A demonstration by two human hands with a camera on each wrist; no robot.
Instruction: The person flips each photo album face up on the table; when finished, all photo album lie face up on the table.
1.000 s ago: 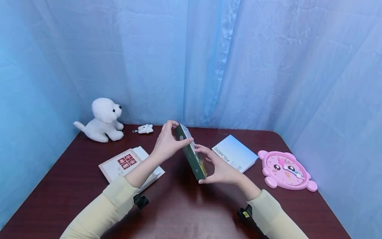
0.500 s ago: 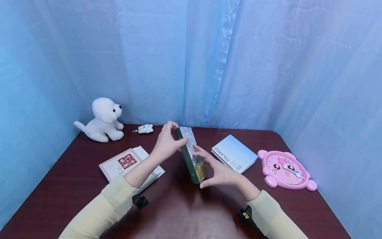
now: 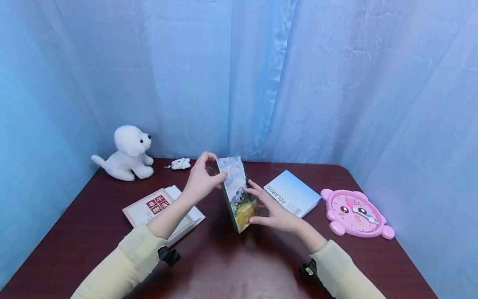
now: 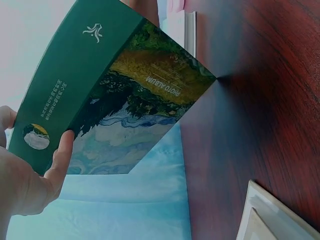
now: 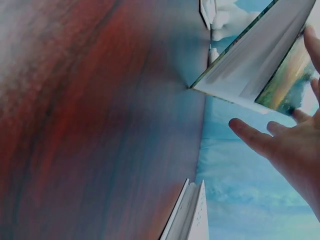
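Note:
A photo album [image 3: 232,182] with a painted cover and a green spine stands tilted on one corner at the middle of the table. In the left wrist view, the printed words on the album [image 4: 135,75] read "PHOTO ALBUM". My left hand [image 3: 201,178] pinches its upper spine side, thumb on the cover. Near the opposite edge is my right hand [image 3: 276,211], its fingers spread and touching the cover side. Seen by the right wrist camera, the right hand's thumb [image 5: 247,135] is apart from the album, whose page edges [image 5: 250,65] show between the covers.
A cream album [image 3: 145,207] with red characters lies left, and a blue-white POLAROID album [image 3: 293,191] right. A white plush dog [image 3: 130,153] and a small plush keychain [image 3: 181,163] are at the back left. A pink clock [image 3: 356,214] lies at the right edge.
The album has turned from showing mostly its green spine to showing its painted front cover. Both hands stay on or beside it; the right fingers have shifted slightly along its edge.

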